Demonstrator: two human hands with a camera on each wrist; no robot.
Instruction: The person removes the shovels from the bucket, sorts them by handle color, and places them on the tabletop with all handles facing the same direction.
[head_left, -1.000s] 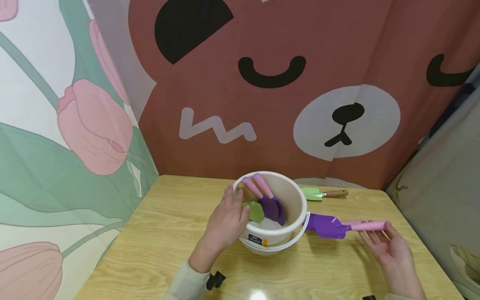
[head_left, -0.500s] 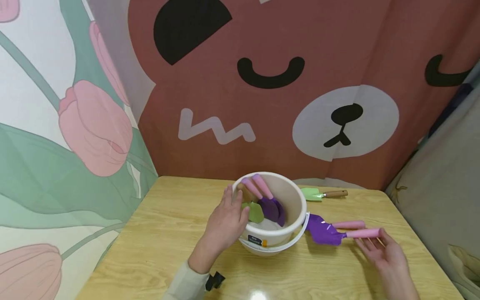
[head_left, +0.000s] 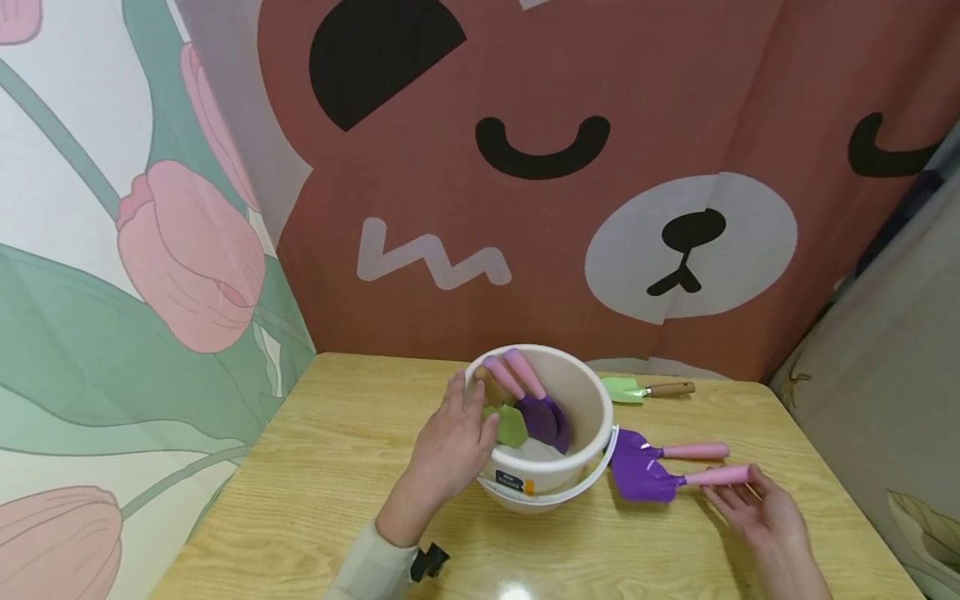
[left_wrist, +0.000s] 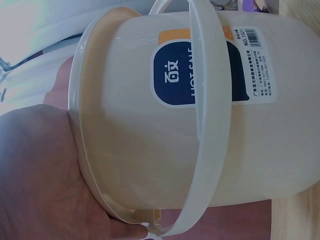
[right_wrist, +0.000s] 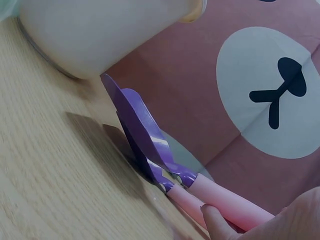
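A white bucket (head_left: 558, 473) stands mid-table with its carrying handle hanging down the front. My left hand (head_left: 453, 442) rests on its left rim, fingers fairly straight; in the left wrist view its palm lies against that rim. At the right, my right hand (head_left: 768, 521) pinches the end of the pink handle of a purple hand trowel (head_left: 643, 477), whose blade is raised close over the table. Right behind it lies a second purple trowel (head_left: 697, 451), also pink-handled, partly overlapped by the first. Two purple trowels (head_left: 546, 421) and a green one (head_left: 510, 425) lean inside the bucket.
A green trowel with a brown handle (head_left: 671, 388) lies at the back right of the wooden table (head_left: 315, 467). A curtain with a bear print (head_left: 540, 250) hangs behind the table, and a tulip-print curtain (head_left: 187, 250) is at the left.
My right hand has drawn the pinched purple trowel toward me and slightly left, separating it from the second trowel, whose handle now shows more. My left hand has stayed on the bucket.
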